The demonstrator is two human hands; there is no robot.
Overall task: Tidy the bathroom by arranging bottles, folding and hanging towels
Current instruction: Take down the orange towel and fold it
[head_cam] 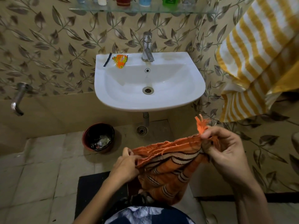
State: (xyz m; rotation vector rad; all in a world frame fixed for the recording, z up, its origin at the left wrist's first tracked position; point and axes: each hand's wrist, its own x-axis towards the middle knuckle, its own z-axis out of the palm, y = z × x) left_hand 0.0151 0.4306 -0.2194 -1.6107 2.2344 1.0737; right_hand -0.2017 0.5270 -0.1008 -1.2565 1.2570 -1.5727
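**Orange towel held up between both hands below the sink**

Nearest the camera, the person's left hand [127, 165] pinches the left end of the orange striped towel [168, 168] between thumb and fingers, while the right hand [226, 152] grips the towel's other end, higher up, with a frayed orange tassel sticking out above its fingers. The towel stretches between the two hands along its top edge and sags below them toward the person's lap (its lower part is bunched, so the fold cannot be read).

Under the left hand lies a dark floor mat [90, 191]. Beyond the left hand, on the tiled floor, stands a red-rimmed waste bin [98, 136] with scraps inside, and a floor drain [142, 130] sits just past the towel's top edge.

Farther out from both hands, the white sink [186, 94] hangs on the leaf-patterned wall, with a chrome tap [147, 47] at its back and an orange sachet [120, 60] on its left rim. Up and to the right of the right hand hangs a yellow-and-white striped towel [262, 54]. Farthest off, a glass shelf [113, 10] carries a row of bottles [123, 1].
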